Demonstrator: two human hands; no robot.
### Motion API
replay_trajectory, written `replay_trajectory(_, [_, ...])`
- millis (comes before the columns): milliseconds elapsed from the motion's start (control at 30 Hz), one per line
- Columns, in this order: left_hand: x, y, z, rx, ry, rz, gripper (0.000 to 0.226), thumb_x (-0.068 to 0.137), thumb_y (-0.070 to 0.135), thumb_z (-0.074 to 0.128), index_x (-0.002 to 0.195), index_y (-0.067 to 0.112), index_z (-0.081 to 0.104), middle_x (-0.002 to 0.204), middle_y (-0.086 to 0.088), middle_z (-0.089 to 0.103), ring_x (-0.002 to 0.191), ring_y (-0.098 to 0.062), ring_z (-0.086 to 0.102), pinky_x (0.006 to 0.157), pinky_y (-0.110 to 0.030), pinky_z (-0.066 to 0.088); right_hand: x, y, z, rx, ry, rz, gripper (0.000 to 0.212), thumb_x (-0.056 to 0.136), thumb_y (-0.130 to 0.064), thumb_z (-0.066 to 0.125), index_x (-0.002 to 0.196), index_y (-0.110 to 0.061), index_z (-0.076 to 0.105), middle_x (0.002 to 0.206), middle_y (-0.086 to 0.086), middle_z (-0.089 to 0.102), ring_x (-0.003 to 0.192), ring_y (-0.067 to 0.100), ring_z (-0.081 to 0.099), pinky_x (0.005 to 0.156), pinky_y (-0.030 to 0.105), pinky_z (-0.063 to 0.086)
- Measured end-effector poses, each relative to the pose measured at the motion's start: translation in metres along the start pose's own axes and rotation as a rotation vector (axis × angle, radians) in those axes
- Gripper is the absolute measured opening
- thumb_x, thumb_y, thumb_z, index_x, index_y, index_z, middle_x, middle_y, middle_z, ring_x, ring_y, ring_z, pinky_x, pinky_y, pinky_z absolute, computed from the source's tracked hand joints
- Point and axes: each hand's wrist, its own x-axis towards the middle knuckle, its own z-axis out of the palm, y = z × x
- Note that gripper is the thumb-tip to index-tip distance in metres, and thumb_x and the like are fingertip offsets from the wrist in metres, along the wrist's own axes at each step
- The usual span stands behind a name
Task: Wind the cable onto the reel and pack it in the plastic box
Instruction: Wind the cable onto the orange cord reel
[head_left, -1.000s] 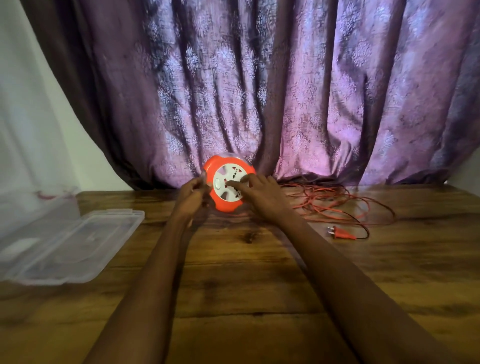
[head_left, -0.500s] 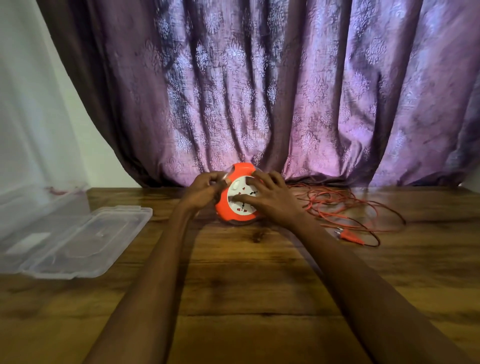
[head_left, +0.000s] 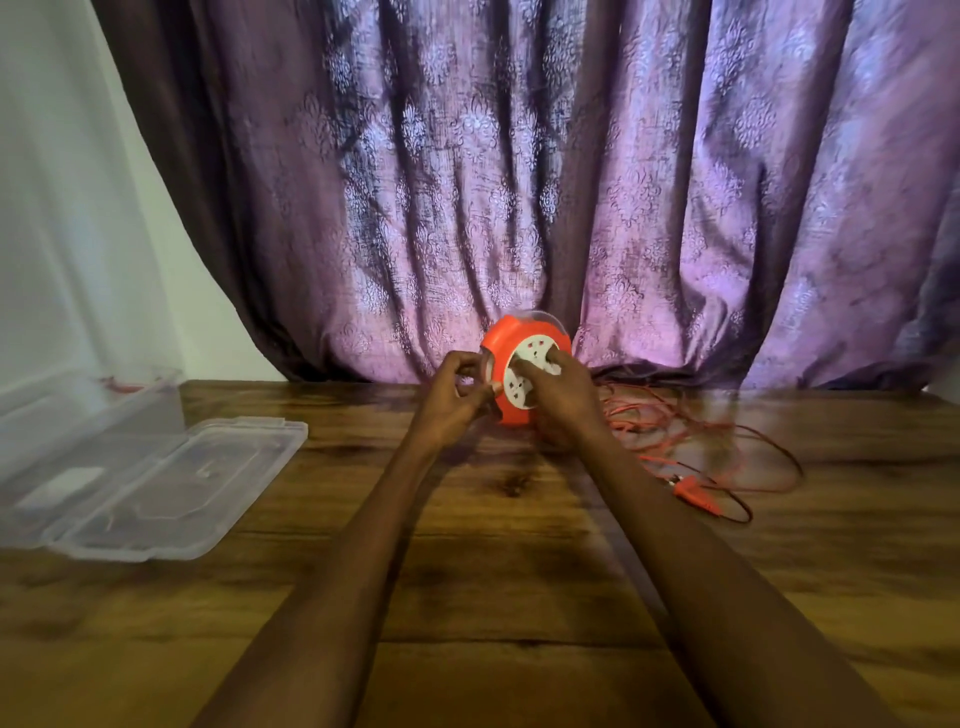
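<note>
Winding looks barely begun: both hands, left (head_left: 457, 397) and right (head_left: 558, 392), grasp the reel (head_left: 506, 353) upright on the table (head_left: 519, 545), cable (head_left: 727, 441) heaped rightward, plastic box (head_left: 67, 431) open, well apart. Next, turn it steadily.

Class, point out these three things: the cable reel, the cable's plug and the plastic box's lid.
cable reel (head_left: 501, 347), head view, orange rim.
plug (head_left: 693, 491), head view, orange body.
lid (head_left: 171, 480), head view, flat clear panel.

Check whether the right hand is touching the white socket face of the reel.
Touching. The head view shows the right hand with its fingers lying directly on the white socket face of the orange reel, no gap visible.
</note>
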Motion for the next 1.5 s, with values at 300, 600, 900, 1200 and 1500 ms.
replay_trajectory(300, [-0.008,-0.005,0.018,-0.106,0.029,-0.123,0.035,0.081,0.013,0.078,0.11,0.006,0.06,0.099,-0.004,0.067,0.092,-0.019,0.063,0.076,-0.025,0.055,0.002,0.001,-0.004,0.601,-0.101,0.339,0.046,0.089,-0.051,0.066,0.094,-0.005,0.062,0.074,0.008,0.077,0.043,0.011,0.053,0.039,0.017,0.038])
replay_trajectory(600, [0.001,-0.001,-0.003,-0.421,0.255,-0.325,0.022,0.088,0.008,0.069,0.108,0.002,0.063,0.096,-0.018,0.067,0.082,-0.024,0.063,0.072,-0.035,0.056,-0.012,0.026,0.002,-0.156,-0.016,-0.439,0.02,0.091,-0.041,0.062,0.098,-0.023,0.065,0.079,0.0,0.073,0.067,0.018,0.066,0.061,0.036,0.05])
replay_trajectory(900, [0.005,0.008,-0.035,-0.597,0.42,-0.405,0.027,0.094,0.011,0.062,0.117,-0.003,0.062,0.108,-0.022,0.069,0.094,-0.029,0.064,0.076,-0.044,0.059,-0.015,0.048,0.011,-1.173,-0.154,-0.955,0.031,0.095,-0.043,0.049,0.12,-0.033,0.065,0.129,-0.003,0.06,0.119,0.026,0.053,0.092,0.041,0.039])
replay_trajectory(1200, [0.006,0.001,-0.051,-0.559,0.421,-0.419,0.013,0.091,0.013,0.066,0.098,0.003,0.071,0.097,-0.02,0.068,0.089,-0.03,0.061,0.083,-0.051,0.05,0.019,0.07,-0.031,-1.22,-0.033,-0.333,0.027,0.092,-0.03,0.05,0.112,-0.022,0.066,0.125,0.004,0.063,0.119,0.027,0.057,0.1,0.047,0.039])
replay_trajectory(1500, [0.005,0.006,-0.045,-0.389,0.301,-0.393,0.026,0.09,0.014,0.065,0.107,-0.004,0.072,0.102,-0.023,0.073,0.086,-0.028,0.066,0.079,-0.04,0.057,0.018,0.027,-0.054,-0.849,-0.243,-0.3,0.019,0.073,-0.05,0.056,0.084,-0.055,0.07,0.094,-0.001,0.075,0.096,0.023,0.068,0.081,0.034,0.054])
